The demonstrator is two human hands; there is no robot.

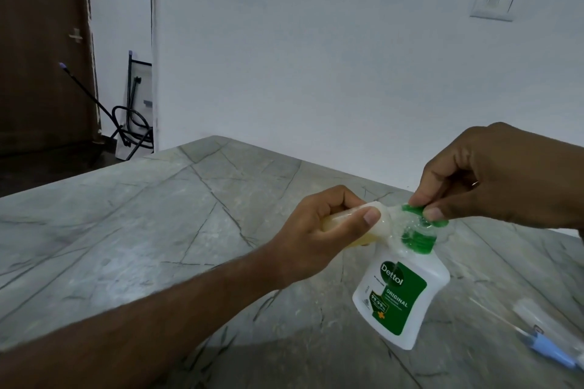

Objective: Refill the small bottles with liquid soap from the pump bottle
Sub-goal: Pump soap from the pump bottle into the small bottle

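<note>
A white Dettol pump bottle [401, 290] with a green label stands on the grey marble table [142, 230], leaning a little. Its green pump head [420, 230] is wet with foamy soap. My right hand [493, 180] pinches the pump head's top between thumb and forefinger. My left hand [319, 230] grips a small translucent bottle [151, 224] holding yellowish soap, tipped on its side. The small bottle's mouth sits against the pump's nozzle; the rest of it is hidden in my fist.
A blue and clear object [543, 338], blurred, lies at the table's right front. The white wall behind carries a light switch [494, 1]. Beyond the table's left edge are a brown door [41, 41] and black metal stands [132, 110].
</note>
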